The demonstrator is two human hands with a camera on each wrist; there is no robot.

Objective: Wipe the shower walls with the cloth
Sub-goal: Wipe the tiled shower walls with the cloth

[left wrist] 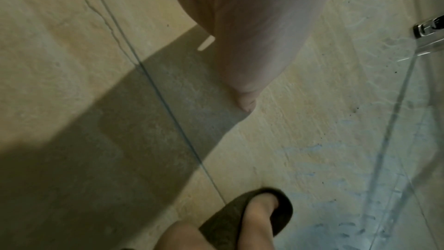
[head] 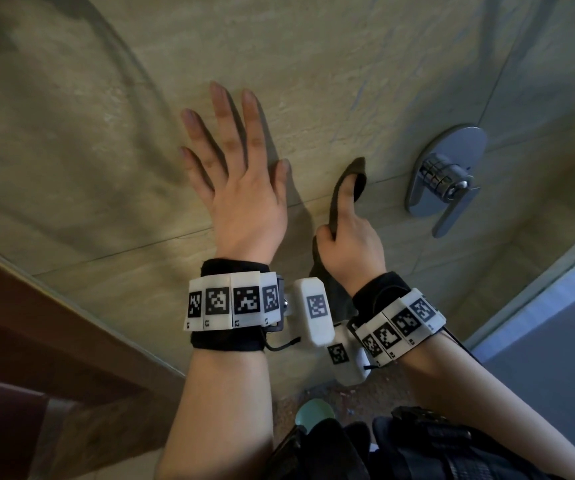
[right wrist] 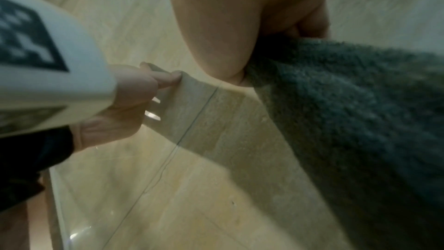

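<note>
No legible text, brand or number found. The wrist bands carry square black-and-white coded markers only; small characters beneath them are too small to read.

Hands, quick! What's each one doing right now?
Left hand: open, fingers spread flat against the shower wall, holding nothing.
Right hand: closed around the dark cloth.
</note>
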